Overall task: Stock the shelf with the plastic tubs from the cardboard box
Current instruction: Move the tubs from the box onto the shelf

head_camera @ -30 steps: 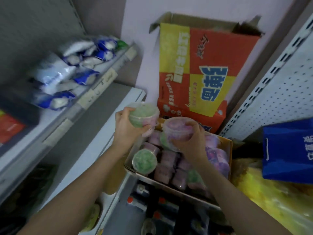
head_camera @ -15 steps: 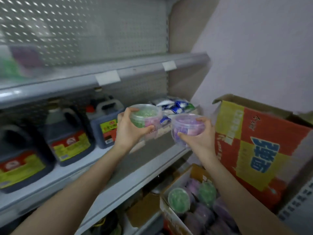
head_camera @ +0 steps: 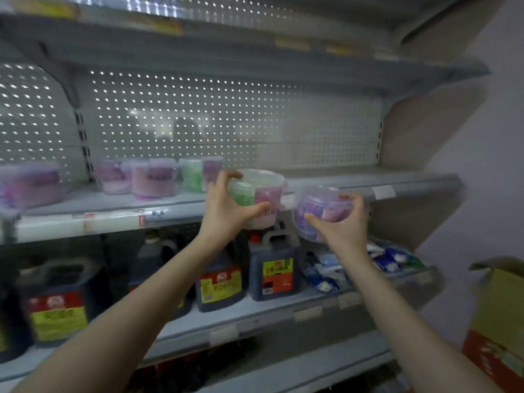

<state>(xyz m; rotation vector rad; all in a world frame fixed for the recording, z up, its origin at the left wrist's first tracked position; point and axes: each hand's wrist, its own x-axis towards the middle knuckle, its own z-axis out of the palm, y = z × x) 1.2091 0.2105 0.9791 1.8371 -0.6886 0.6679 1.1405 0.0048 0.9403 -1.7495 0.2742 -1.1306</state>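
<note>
Two tubs held up at the front edge of the middle shelf point(head_camera: 340, 182): left hand point(head_camera: 224, 211) grips a green tub point(head_camera: 261, 188), right hand point(head_camera: 343, 222) grips a tilted purple tub point(head_camera: 320, 205); about five blurred tubs point(head_camera: 154, 180) stand on it, left.

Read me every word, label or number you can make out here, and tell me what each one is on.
No text reads clearly; the view is blurred.
Jug labels: yellow and red, characters too blurred.
Green tub in the left hand: dark marks on its wall, unreadable.
Shelf tag: too blurred.
Box: print too blurred.
</note>
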